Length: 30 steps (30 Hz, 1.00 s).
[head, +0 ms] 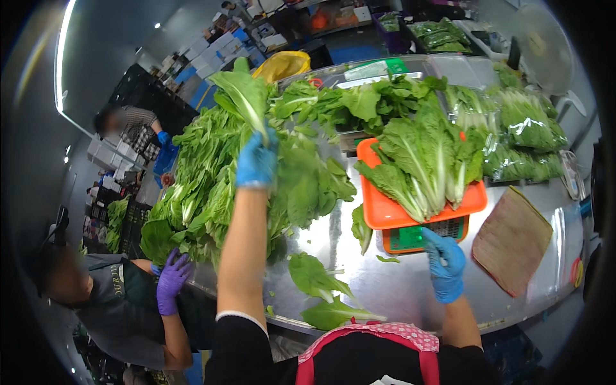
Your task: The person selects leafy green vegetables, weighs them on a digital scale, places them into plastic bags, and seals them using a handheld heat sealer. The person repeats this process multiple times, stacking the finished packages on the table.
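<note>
My left hand [257, 159], in a blue glove, grips a leafy green lettuce head [248, 101] by its pale stem end above a big heap of greens [207, 159]. My right hand [446, 264], also blue-gloved, is by the front edge of a digital scale [406, 238], its index finger stretched towards the display and nothing seen in it. On the scale rests an orange plastic tray [385, 216] with several lettuce heads [423, 159]. Whether the fingertip touches the scale I cannot tell.
Loose leaves [313, 276] lie on the steel table [380, 293]. A brown cloth [512, 240] is at the right, below bagged greens [529, 120]. A co-worker's purple-gloved hand [173, 281] is at the heap's left edge. Beyond the table stand a yellow-lined container [284, 65] and a fan [544, 48].
</note>
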### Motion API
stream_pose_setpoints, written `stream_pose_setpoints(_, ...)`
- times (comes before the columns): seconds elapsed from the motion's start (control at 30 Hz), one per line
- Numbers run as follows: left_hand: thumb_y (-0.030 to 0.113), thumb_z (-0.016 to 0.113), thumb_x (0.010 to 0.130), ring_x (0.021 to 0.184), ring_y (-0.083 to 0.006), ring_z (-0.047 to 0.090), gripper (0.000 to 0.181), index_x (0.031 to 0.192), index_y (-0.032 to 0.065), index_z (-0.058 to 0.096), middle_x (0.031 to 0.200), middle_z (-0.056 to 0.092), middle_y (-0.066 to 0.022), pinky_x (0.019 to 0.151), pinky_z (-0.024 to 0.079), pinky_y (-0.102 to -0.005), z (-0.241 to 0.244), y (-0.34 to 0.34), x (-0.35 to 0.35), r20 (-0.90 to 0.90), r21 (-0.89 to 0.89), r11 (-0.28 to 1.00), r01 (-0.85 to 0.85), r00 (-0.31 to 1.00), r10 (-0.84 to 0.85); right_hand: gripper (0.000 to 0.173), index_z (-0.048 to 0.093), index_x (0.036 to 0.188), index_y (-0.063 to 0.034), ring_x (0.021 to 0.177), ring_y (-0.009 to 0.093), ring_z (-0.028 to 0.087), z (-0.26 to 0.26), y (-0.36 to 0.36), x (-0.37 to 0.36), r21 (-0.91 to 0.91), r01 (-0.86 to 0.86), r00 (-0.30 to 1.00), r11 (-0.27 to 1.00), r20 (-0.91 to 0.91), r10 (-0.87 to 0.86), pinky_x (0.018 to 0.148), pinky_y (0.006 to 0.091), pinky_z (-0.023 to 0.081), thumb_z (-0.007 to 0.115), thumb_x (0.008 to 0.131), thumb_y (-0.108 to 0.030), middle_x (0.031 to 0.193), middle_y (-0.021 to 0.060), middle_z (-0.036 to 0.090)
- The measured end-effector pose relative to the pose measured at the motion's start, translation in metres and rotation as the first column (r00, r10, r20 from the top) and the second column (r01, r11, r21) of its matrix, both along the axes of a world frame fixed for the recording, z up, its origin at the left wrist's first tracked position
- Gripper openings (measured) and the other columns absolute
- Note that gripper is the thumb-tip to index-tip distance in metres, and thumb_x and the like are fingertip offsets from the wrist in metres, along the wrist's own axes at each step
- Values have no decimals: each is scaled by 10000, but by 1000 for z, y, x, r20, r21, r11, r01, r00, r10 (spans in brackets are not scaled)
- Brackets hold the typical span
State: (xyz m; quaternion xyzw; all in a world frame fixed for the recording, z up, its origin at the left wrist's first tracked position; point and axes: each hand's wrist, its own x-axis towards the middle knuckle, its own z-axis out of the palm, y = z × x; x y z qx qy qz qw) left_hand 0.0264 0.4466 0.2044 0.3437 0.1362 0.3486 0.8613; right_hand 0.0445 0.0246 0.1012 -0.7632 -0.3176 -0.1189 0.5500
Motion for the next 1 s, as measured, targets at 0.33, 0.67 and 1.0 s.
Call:
stream_pose_setpoints(0.33,75,635,885,973,-216,627,257,1135,68,574,1081,641,-66,851,486,-376,-73,-251,-91,-234,101,930,353,917,-323,397,584,1239,-19,814,86,557,25,29,-28,424,-329,730,844,-452,512,749,236,486,690,859,-66,928,31,590)
stream_pose_setpoints(0.67,-23,663,812,898,-151,587,338,1114,17,516,1016,611,-79,780,489,-284,-114,-327,-118,-407,103,927,360,866,-291,343,577,1184,29,887,120,594,-1,-34,-48,473,-292,528,831,-645,552,779,271,493,671,873,-80,1019,80,639)
stream_pose_setpoints(1.0,-34,627,830,872,-148,614,349,1144,-5,478,1050,609,-98,718,517,-268,-145,-346,-191,-546,127,922,367,802,-244,306,624,1138,-6,781,263,587,-35,-51,-96,80,-505,761,859,-429,487,708,339,478,655,863,-136,867,144,575)
